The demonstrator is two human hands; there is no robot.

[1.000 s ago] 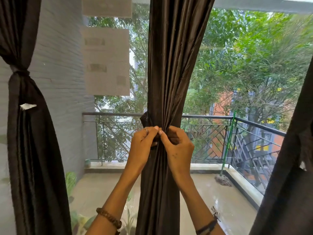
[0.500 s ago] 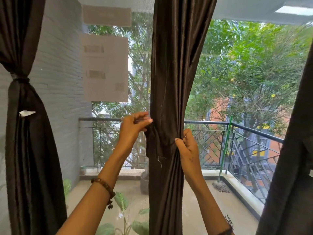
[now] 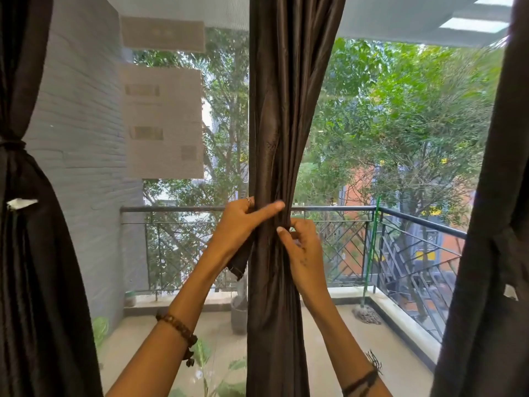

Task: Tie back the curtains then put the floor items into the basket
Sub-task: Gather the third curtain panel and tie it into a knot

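**Tie strip comes round the middle curtain**

Head view: the left hand (image 3: 240,224) has swung back in, gripping the tie strip (image 3: 239,265); the right hand (image 3: 303,247) pinches the gathered middle curtain (image 3: 280,138) at rail height. Knot unfinished; basket unseen.

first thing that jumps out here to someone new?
The dark middle curtain hanging down the centre of the window, bunched at railing height by both hands: the left hand grips it from the left with a loose fabric end hanging below the hand, the right hand pinches the folds from the right. At the far left, another dark curtain is already tied back.
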